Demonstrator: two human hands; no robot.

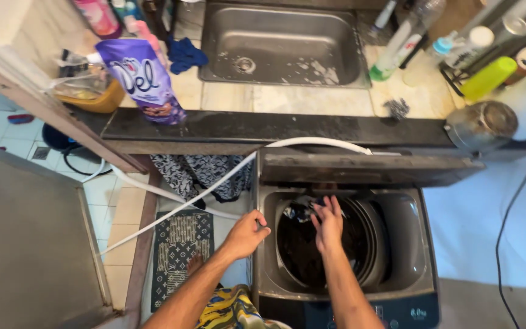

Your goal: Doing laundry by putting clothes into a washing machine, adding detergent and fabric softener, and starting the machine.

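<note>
A grey top-loading washing machine (406, 244) stands below the counter with its lid (366, 167) raised. Dark wet laundry (308, 247) fills its drum. My right hand (329, 222) reaches into the drum opening with fingers spread, touching the dark cloth near the top. My left hand (248, 231) rests on the machine's left rim, fingers curled over the edge. A white hose (214, 183) runs from the machine's back left corner down across the floor.
A steel sink (281, 42) sits in the counter above. A purple detergent pouch (144, 79) stands at the counter's left, bottles (406, 39) and a steel pot (482, 125) at its right. A patterned mat (181, 250) lies on the floor at left.
</note>
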